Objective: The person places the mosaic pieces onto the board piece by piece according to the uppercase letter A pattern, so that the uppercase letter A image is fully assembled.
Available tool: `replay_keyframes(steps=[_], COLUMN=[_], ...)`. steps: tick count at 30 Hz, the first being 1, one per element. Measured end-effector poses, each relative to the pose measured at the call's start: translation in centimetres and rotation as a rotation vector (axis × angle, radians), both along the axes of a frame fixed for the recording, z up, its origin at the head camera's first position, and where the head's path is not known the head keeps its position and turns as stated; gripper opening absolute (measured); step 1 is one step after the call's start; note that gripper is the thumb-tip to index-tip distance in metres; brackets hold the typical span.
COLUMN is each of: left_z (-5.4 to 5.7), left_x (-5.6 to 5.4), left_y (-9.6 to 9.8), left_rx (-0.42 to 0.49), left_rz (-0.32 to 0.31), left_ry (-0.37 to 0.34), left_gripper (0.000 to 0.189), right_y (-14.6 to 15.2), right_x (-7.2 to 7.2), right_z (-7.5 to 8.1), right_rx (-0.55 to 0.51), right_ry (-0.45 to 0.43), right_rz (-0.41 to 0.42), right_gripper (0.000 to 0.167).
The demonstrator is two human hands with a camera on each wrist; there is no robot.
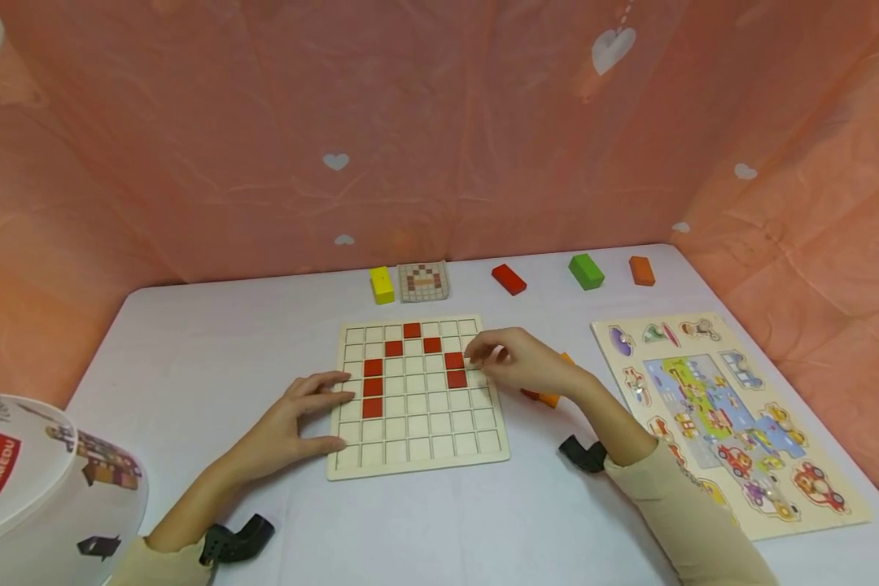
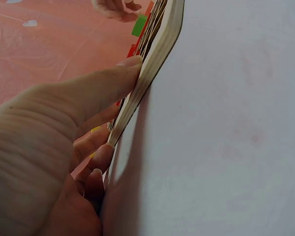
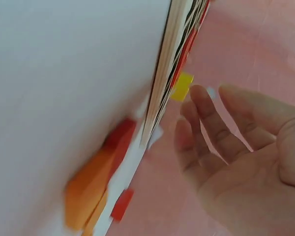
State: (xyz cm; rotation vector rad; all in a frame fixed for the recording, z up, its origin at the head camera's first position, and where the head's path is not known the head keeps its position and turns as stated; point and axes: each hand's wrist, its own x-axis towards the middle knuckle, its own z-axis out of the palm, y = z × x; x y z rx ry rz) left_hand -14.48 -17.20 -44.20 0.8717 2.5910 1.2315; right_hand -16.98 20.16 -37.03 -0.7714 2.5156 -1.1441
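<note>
A wooden grid board [image 1: 417,452] lies on the white table, with several red square tiles [image 1: 373,387] in its cells. They form a peak with two sides. My left hand [image 1: 293,415] touches the board's left edge with thumb and fingertips, fingers fairly straight; the left wrist view shows its thumb [image 2: 108,83] against the wooden rim. Over the right side of the board hovers my right hand [image 1: 523,358], near two red tiles [image 1: 455,369]. In the right wrist view its fingers [image 3: 219,132] are loosely bent and apart, with nothing visible between them.
Orange and red pieces [image 1: 549,400] lie partly hidden under my right forearm. Along the back stand a yellow block [image 1: 382,286], a pattern card [image 1: 423,282], and red [image 1: 509,279], green [image 1: 586,272] and orange [image 1: 641,271] blocks. A picture puzzle [image 1: 813,521] lies right; a white bucket [image 1: 51,505] stands left.
</note>
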Motion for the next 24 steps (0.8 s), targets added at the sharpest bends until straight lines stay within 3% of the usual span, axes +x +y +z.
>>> replay_keyframes(steps=[10,24], left_z=[0.0,0.0], left_x=[0.1,0.1], left_y=[0.0,0.1], left_rx=[0.004,0.005], left_rz=[0.001,0.003], left_ry=[0.001,0.004], left_gripper=[0.063,0.063], right_y=[4.7,4.6], right_x=[1.0,1.3], right_z=[-0.6,-1.0], right_rx=[0.071,0.117], right_ry=[-0.083,-0.072], right_rz=[-0.016,0.017], right_gripper=[0.041,0.038])
